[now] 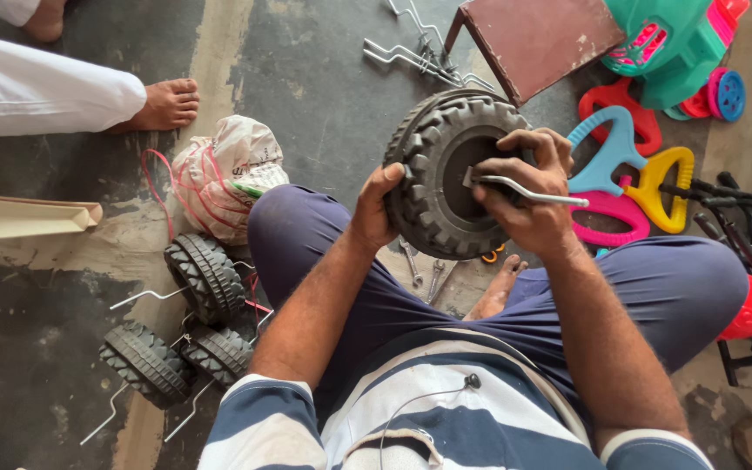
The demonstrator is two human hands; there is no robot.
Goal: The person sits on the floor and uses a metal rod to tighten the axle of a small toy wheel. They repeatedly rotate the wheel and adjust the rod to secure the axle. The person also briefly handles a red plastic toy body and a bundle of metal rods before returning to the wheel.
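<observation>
The left hand (374,209) grips the tread edge of a black plastic wheel (446,178), held upright above the person's knees. The right hand (528,187) is clenched on a bent metal axle rod (533,191) seated at the wheel hub. Below the wheel, wrenches (421,271) lie on the floor (324,96). Three more wheels with rods (189,326) rest to the left, beside a tied sack (224,174). Coloured plastic toy parts (633,174) lie to the right.

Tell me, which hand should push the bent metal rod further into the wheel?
Probably the right hand: it already grips the bent metal rod at the hub. The left hand clasps the black wheel by its tread, steadying it.
</observation>
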